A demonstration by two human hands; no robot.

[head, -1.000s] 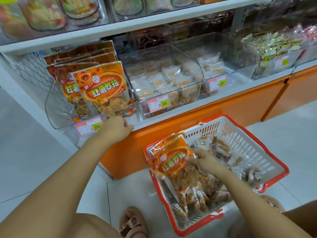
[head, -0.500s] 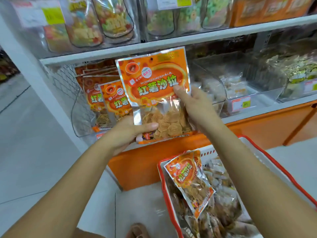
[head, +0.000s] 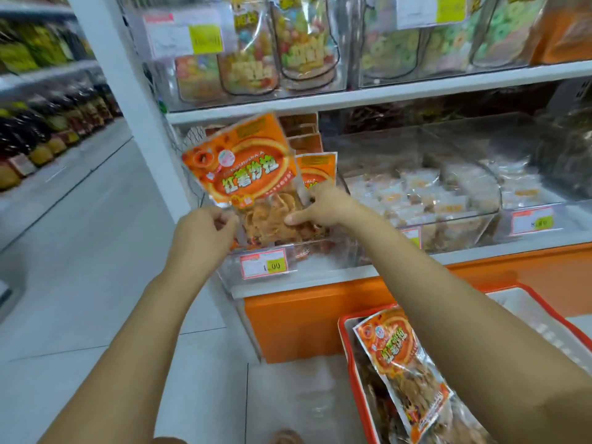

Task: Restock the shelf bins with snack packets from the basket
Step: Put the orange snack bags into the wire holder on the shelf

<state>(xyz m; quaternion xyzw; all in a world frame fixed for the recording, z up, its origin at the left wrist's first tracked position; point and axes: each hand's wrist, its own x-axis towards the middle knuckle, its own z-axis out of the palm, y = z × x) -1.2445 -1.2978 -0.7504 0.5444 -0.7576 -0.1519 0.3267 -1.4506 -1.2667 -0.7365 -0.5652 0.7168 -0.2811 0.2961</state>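
An orange snack packet (head: 246,174) with a clear lower window stands tilted left over the leftmost clear shelf bin (head: 323,251). My left hand (head: 205,230) pinches its lower left corner. My right hand (head: 320,205) grips its lower right edge, thumb on the front. Matching orange packets (head: 317,169) stand in the bin behind it. The red basket (head: 347,334) sits on the floor at lower right, with another orange packet (head: 397,357) lying on top of several brown snack packs.
Clear bins of pale wrapped snacks (head: 423,193) fill the shelf to the right. An upper shelf (head: 384,94) holds bags of colourful sweets. An orange plinth (head: 304,322) runs under the shelf. A white upright post (head: 128,91) stands left; an aisle of bottles lies beyond.
The packet has moved left and down toward the leftmost bin and tilted. My left hand went from its bottom edge to its lower left corner. The view swung left.
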